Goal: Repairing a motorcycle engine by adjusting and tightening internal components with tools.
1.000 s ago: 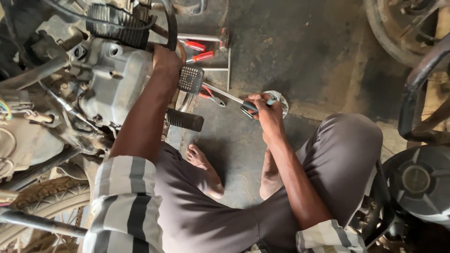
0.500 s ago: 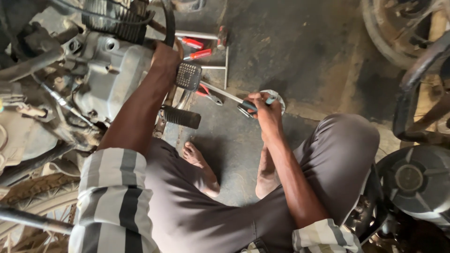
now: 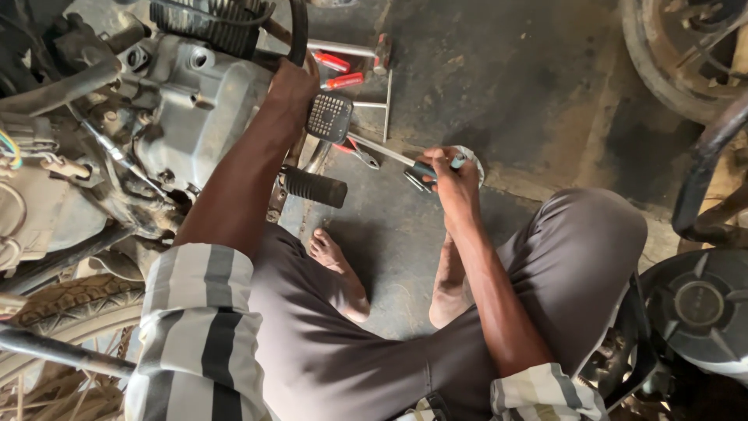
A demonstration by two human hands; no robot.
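While the left hand [image 3: 292,86] reaches to eleven o'clock and presses against the grey engine casing [image 3: 195,109], its grasp cannot be told. At one o'clock, the right hand [image 3: 452,178] is clenched around a dark-handled tool [image 3: 425,168] whose metal shaft points toward the ribbed brake pedal [image 3: 329,117], above the concrete floor [image 3: 506,78].

soft, even daylight falls on my work from above, a little brighter toward the top right, where the concrete floor [image 3: 499,70] looks pale and washed. no hard glare, only a dull sheen on the engine casing [image 3: 195,109] and on my left forearm [image 3: 234,187]. my legs throw a faint, blurry shadow under my knees. the corners darken, and the tyre [image 3: 70,312] bends with wide-lens distortion. my right hand [image 3: 456,183] is sharp; the near sleeves are slightly soft.
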